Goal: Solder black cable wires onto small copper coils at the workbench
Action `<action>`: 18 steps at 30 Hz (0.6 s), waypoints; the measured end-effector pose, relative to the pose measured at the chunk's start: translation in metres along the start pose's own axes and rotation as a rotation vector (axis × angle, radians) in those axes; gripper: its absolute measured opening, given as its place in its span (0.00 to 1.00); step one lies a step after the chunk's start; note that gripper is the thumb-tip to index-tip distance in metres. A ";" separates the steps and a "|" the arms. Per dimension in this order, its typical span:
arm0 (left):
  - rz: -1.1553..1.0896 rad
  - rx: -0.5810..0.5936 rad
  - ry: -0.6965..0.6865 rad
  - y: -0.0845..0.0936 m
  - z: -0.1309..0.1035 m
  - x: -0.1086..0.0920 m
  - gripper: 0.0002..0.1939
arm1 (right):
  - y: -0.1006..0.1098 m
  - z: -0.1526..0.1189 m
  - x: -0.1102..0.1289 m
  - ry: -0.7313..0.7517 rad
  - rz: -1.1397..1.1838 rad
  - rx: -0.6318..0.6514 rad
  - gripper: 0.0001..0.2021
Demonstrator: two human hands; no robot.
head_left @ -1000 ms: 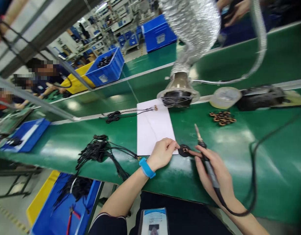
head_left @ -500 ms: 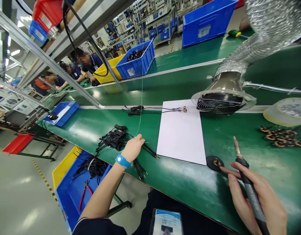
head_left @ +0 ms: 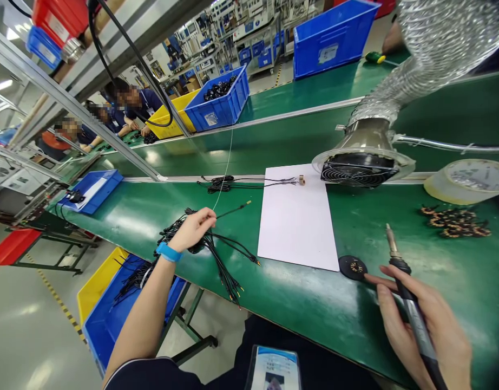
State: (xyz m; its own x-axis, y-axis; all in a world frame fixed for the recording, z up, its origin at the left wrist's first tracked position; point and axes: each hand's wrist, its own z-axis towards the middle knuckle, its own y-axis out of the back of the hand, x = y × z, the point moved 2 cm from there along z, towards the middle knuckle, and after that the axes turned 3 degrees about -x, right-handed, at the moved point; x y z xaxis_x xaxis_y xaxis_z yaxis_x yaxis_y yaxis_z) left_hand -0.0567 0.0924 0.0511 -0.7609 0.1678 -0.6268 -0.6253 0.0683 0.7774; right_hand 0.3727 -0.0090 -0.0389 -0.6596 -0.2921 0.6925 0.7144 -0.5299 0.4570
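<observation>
left hand [head_left: 194, 228] pinching black cable [head_left: 234, 209], right hand [head_left: 443, 327] gripping soldering iron [head_left: 414, 318]

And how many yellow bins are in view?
2. One yellow bin is at upper left, beside a blue bin; the other yellow bin is at lower left, beside another blue bin. More may be hidden.

Cables [head_left: 219, 266] lie left of the sheet [head_left: 296, 227].

The left hand [head_left: 195, 226] is at the end of an outstretched bare forearm [head_left: 143, 314] — back turned upward, thumb and fingertips pinched together. The right hand [head_left: 430, 317] curls in a grip — some fingers extended leftward.
</observation>
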 end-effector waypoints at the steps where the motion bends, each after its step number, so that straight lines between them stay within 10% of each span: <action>1: -0.058 -0.073 0.018 0.010 0.002 0.000 0.11 | 0.000 0.000 0.000 -0.003 0.001 0.001 0.21; 7: -0.117 -0.591 -0.036 0.069 0.012 -0.013 0.15 | 0.001 -0.001 -0.001 0.001 0.018 -0.006 0.23; 10: -0.034 -0.754 -0.162 0.070 0.013 -0.046 0.15 | -0.001 -0.002 -0.004 0.013 0.030 -0.024 0.23; 13: 0.167 -0.634 -0.321 0.028 0.011 -0.091 0.11 | -0.002 -0.002 -0.002 0.032 0.047 -0.026 0.23; 18: 0.186 -0.056 -0.669 -0.095 0.004 -0.143 0.09 | 0.002 0.007 0.015 0.048 0.142 -0.011 0.26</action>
State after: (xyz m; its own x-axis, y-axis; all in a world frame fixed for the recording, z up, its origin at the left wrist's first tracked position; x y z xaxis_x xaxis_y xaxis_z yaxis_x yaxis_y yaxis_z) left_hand 0.1127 0.0654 0.0670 -0.5971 0.7431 -0.3021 -0.5166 -0.0681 0.8535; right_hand 0.3658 -0.0088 -0.0239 -0.5626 -0.4027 0.7220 0.7990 -0.4889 0.3500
